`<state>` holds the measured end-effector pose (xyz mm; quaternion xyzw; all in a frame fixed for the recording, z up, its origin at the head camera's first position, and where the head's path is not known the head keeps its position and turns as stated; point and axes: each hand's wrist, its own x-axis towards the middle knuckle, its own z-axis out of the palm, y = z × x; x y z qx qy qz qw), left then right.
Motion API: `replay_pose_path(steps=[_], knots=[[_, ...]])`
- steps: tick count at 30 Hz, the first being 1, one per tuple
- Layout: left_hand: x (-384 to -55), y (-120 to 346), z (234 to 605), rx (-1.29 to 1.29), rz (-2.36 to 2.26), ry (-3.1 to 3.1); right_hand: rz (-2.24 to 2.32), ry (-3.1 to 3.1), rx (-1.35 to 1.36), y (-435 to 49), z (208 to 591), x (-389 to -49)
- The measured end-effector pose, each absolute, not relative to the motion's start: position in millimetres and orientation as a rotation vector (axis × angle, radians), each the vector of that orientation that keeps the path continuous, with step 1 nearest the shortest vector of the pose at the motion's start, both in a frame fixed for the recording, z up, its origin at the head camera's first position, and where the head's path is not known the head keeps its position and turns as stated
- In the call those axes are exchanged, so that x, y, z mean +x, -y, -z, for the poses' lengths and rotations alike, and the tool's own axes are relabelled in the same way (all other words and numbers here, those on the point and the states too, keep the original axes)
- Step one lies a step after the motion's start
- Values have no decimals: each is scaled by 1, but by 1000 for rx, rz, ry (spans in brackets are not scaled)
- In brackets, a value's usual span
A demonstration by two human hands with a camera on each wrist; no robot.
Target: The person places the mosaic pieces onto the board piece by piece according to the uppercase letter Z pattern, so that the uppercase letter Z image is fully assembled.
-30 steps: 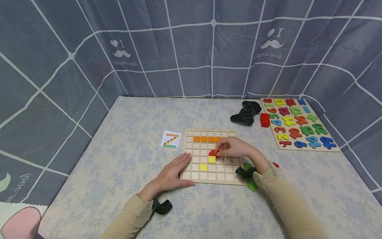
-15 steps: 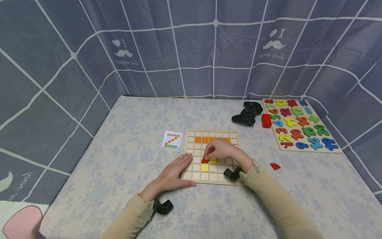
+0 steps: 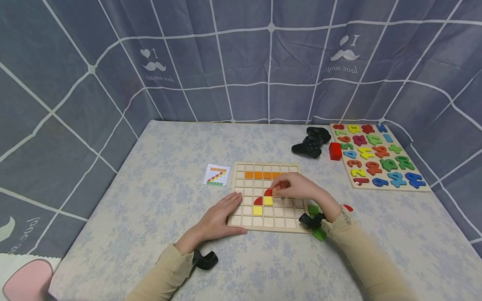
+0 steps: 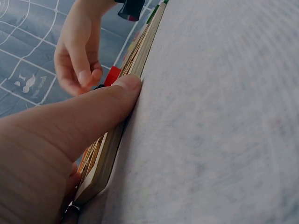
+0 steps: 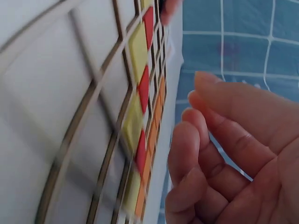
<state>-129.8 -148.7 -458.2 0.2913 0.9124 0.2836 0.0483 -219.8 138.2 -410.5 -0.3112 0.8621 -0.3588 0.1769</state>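
My left hand (image 3: pixel 220 215) rests at the left front corner of the wooden grid board (image 3: pixel 248 225), fingers on its left edge and thumb along its front edge. Above the board hovers my right hand (image 3: pixel 293 186); its fingers are loosely curled, and nothing shows between them in the right wrist view. Near its fingertips lie a red quarter-round piece (image 3: pixel 268 192) and a yellow square (image 3: pixel 268 201). Another red piece (image 3: pixel 258 201) sits above a second yellow square (image 3: pixel 257 210). A row of orange squares (image 3: pixel 258 175) runs across the upper board, partly hidden by the right hand.
A pattern card (image 3: pixel 216 174) lies left of the board. Green pieces (image 3: pixel 319 234) and a loose red piece (image 3: pixel 348 207) are at the right, by the forearm. Behind stand a black game controller (image 3: pixel 311 142), a red block (image 3: pixel 335 151) and a letter-and-number puzzle board (image 3: pixel 380 186).
My right hand set a red piece above the lower yellow square, released it and moved back right and up. The left hand stayed in place.
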Motion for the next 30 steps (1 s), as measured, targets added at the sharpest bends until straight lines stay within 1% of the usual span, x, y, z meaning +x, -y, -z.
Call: replay_pose_path(steps=[9, 22, 30], knots=[[-130, 150, 459, 885, -871, -2778, 1022, -2515, -673, -193, 404, -210], [-129, 149, 457, 889, -866, -2778, 1071, -2515, -435, -263, 410, -189], [-130, 148, 457, 884, -858, -2777, 1153, -2429, -430, -293, 418, -182]])
